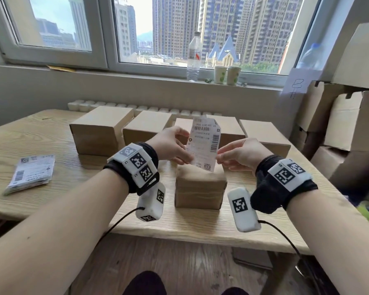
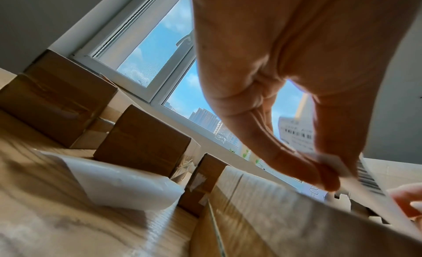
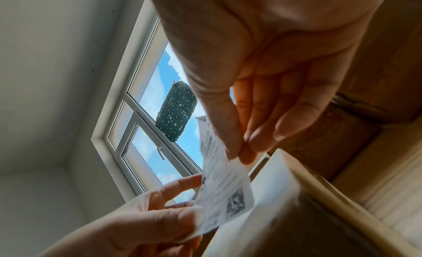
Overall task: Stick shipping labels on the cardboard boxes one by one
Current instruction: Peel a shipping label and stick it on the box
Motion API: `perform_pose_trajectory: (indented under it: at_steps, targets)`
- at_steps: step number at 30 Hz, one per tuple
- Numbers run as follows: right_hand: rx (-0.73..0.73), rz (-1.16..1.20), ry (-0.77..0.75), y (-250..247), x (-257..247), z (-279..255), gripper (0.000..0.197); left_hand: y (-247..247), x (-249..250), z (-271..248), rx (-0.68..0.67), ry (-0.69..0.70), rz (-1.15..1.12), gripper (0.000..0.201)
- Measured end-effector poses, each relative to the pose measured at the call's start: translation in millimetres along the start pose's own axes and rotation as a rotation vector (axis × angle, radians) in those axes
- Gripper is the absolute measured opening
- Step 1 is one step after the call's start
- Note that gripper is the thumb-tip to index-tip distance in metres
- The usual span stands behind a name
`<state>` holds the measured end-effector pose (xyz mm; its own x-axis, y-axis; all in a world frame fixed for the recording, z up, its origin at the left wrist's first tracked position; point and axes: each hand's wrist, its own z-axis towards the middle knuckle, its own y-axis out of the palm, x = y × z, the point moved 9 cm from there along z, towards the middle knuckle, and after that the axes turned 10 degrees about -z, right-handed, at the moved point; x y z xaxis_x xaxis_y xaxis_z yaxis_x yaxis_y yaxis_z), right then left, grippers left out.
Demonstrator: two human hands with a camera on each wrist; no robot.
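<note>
Both hands are up over the near cardboard box [image 1: 200, 186], which sits alone at the table's [image 1: 51, 133] front edge, at about 6 o'clock from the row of boxes [image 1: 102, 128] lined up behind it. The left hand [image 1: 170, 143] pinches the shipping label [image 1: 205, 143] along its left edge between thumb and fingertips, and the right hand [image 1: 239, 154] nips the lower right edge the same way, thumb against forefinger, the other fingers loosely curled beneath. The label stands nearly upright, printed face toward the person, with its bottom edge just above the box's top. It looks to me as if the backing is being worked loose or the sheet is being lined up, though I cannot tell whether the adhesive is bare yet. To do this well, I would keep the sheet taut between the two pinches so it does not curl onto itself, set the lower edge down square to the box top first, then smooth upward toward 12 o'clock to push air out. The spare stack of labels [image 1: 30, 173] lies at 9 o'clock, well apart from the box.
</note>
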<state>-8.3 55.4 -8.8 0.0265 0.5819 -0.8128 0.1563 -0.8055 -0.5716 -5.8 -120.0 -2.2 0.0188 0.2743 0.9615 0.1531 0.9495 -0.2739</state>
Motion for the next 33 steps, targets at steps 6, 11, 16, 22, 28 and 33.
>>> perform_pose_trajectory:
  at_steps: [6, 11, 16, 22, 28, 33]
  targets:
    - [0.006, 0.058, 0.007, 4.8, -0.2, 2.2, 0.014, -1.3, -2.3, -2.2, 0.024, -0.011, -0.106, 0.056]
    - [-0.069, -0.041, 0.001, 14.9, -0.7, 3.9, 0.024, 0.3, -7.5, -1.8, 0.013, -0.029, -0.105, 0.050]
    - [-0.084, -0.065, 0.004, 14.5, -0.8, 4.2, 0.023, -3.1, -7.5, -0.7, 0.029, -0.023, -0.001, 0.034]
    - [-0.085, -0.140, 0.000, 15.5, -4.1, 4.5, 0.037, -7.6, -4.4, -0.7, 0.047, -0.016, 0.155, 0.043]
    - [-0.079, -0.242, -0.012, 18.5, -7.6, 5.6, 0.057, 0.9, -9.2, 1.1, -0.012, -0.028, 0.195, 0.043]
    - [-0.091, -0.270, -0.015, 19.2, -9.4, 4.9, 0.063, 1.9, -9.7, 1.9, -0.029, -0.030, 0.209, 0.037]
